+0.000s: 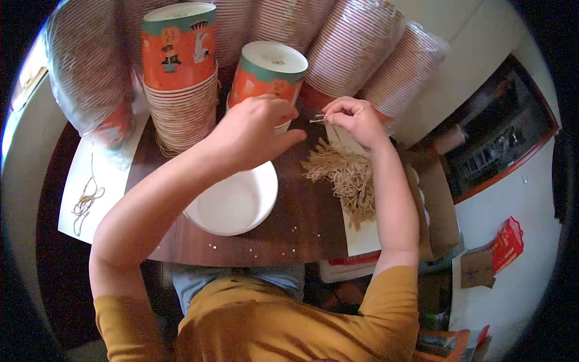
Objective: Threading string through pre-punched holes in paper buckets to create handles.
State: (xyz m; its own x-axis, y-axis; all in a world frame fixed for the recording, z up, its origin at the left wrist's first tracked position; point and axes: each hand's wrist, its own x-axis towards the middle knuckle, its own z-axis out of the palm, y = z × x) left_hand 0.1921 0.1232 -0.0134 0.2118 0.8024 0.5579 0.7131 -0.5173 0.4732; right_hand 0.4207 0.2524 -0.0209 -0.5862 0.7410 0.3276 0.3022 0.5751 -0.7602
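Note:
My left hand (256, 133) is at the near side of a short stack of upturned orange-and-green paper tubs (265, 75). Its thumb stands apart from the fingers, which are partly hidden, and I cannot tell whether they touch the tubs. Just to the right, my right hand (359, 120) pinches thin pale strands (318, 119) between thumb and fingertips. Beneath that hand lies a heap of tan twine pieces (347, 181) on a white sheet. A white round tub (232, 208), mouth upward, sits below my left wrist.
A taller stack of upturned tubs (180, 78) stands at left. Plastic-wrapped tub stacks (353, 45) line the back. Some loose twine (87, 202) lies on a white sheet (69, 187) at the far left. Small pale specks dot the brown table (301, 223). A cardboard box (443, 223) is at right.

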